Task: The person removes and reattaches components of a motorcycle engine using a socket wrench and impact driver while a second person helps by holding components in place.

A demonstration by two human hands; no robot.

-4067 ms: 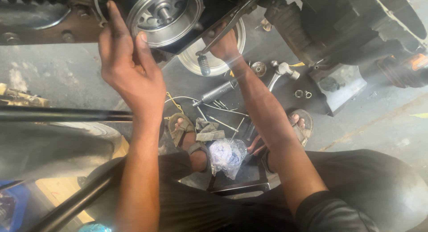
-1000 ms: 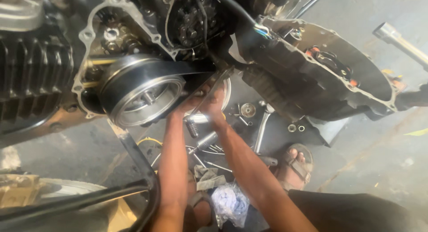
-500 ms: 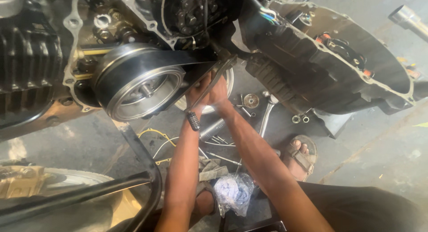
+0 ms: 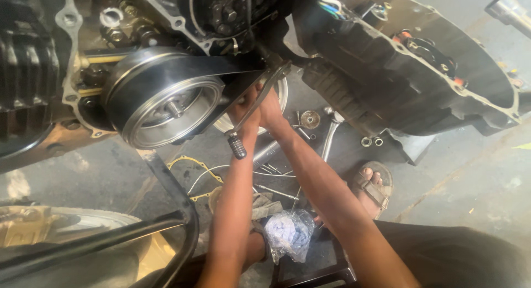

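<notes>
A motorcycle engine lies open above me, with a shiny round flywheel point(image 4: 166, 102) at the left and a detached side cover point(image 4: 420, 72) hanging at the right. A black band point(image 4: 232, 72) runs from the flywheel toward the centre. A long metal wrench point(image 4: 257, 108) with a knurled grip end slants up to the engine underside. My left hand point(image 4: 243, 119) is wrapped around its shaft. My right hand point(image 4: 272, 108) presses close beside it on the same tool, with its fingers hidden behind the wrench.
On the concrete floor below lie loose bolts and sockets point(image 4: 310, 122), a spanner point(image 4: 329, 138), a yellowish gasket point(image 4: 191, 166) and a crumpled plastic bag point(image 4: 287, 232). A sandalled foot point(image 4: 373, 183) rests at the right. A black frame tube point(image 4: 171, 205) crosses the lower left.
Four seconds ago my left hand lay on the flywheel; it has since joined my right hand on the wrench. Over the last second both hands stay there and the view shifts slightly.
</notes>
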